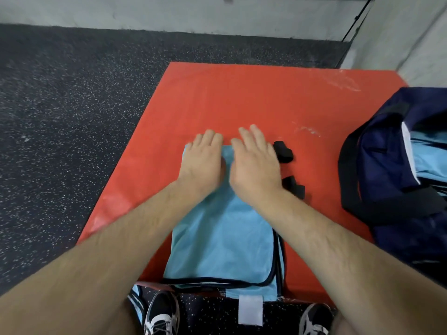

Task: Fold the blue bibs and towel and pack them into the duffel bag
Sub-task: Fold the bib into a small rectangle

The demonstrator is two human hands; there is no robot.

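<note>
Blue bib [222, 240] lies folded lengthwise on the red mat [242, 97], its dark-trimmed near edge hanging just over the mat's front, with a blank white tag [250, 309] dangling below it; no writing can be read on the tag or anywhere else in view. Both hands rest flat on the far end of the bib, side by side and nearly touching: the left hand [203, 163] and the right hand [254, 163] each have fingers extended and close together, palms down, pinching nothing. This looks like smoothing or pressing a fold, so the bib is probably part-folded and not yet packed. Two black strap ends [287, 165] stick out just beside the right hand. The navy duffel bag [387, 165] sits open at the mat's right edge, with light blue fabric [425, 155] already inside, suggesting some items are packed, though which ones I cannot tell. The speckled floor [72, 117] surrounds the mat
</note>
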